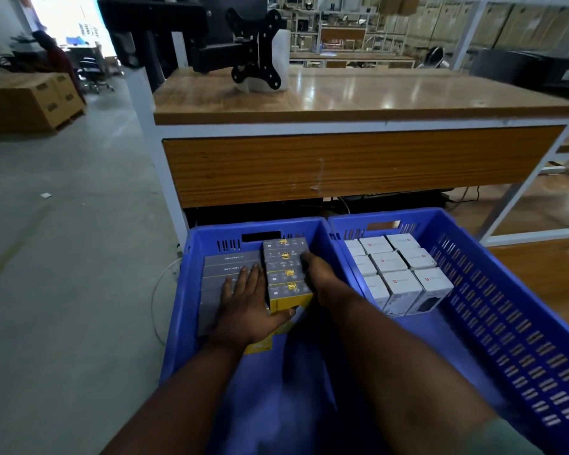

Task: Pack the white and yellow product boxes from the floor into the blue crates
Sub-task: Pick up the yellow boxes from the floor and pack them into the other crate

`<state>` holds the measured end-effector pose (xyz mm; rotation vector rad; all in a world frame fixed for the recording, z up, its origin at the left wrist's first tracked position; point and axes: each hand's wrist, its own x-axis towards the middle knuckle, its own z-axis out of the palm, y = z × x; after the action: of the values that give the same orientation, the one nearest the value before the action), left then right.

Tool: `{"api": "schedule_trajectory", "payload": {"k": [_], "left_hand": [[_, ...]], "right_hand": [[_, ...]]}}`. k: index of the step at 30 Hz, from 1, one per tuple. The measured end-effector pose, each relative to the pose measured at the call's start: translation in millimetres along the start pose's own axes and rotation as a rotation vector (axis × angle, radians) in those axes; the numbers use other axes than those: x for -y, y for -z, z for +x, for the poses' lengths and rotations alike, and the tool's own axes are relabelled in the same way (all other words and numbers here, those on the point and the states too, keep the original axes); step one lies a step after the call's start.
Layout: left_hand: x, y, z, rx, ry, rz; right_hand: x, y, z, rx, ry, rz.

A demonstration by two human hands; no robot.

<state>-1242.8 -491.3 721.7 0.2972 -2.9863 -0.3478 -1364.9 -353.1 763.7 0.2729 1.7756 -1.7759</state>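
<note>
Two blue crates stand side by side on the floor. In the left crate (178, 310) a row of several grey and yellow boxes (284, 274) stands beside flat grey boxes (225, 264). My left hand (247, 307) lies with straight fingers against the row's left side, thumb under its near end. My right hand (319, 277) presses the row's right side, its fingers partly hidden. The right crate (493, 310) holds several white boxes (398, 274) in rows at its far end.
A wooden workbench (342, 93) with a white frame stands right behind the crates, a black monitor mount (257, 50) on top. Grey concrete floor (63, 224) spreads to the left, with cardboard cartons (30, 103) far left. A white cable (158, 290) lies by the left crate.
</note>
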Motion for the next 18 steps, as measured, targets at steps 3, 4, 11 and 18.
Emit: {"api": "schedule_trajectory", "payload": {"k": [3, 4, 11, 18], "left_hand": [[-1.1, 1.0, 0.3, -0.018, -0.005, 0.005], [-1.7, 1.2, -0.5, -0.027, -0.006, 0.014], [-0.8, -0.8, -2.2, -0.046, 0.007, 0.013], [0.1, 13.7, 0.0, 0.123, 0.027, -0.074]], "right_hand": [[3.3, -4.6, 9.2, -0.005, 0.064, -0.048], [3.9, -5.1, 11.5, -0.006, 0.068, -0.055], [-1.0, -5.6, 20.6, -0.049, 0.033, -0.076], [-15.0, 4.3, 65.8, -0.171, 0.095, -0.287]]}}
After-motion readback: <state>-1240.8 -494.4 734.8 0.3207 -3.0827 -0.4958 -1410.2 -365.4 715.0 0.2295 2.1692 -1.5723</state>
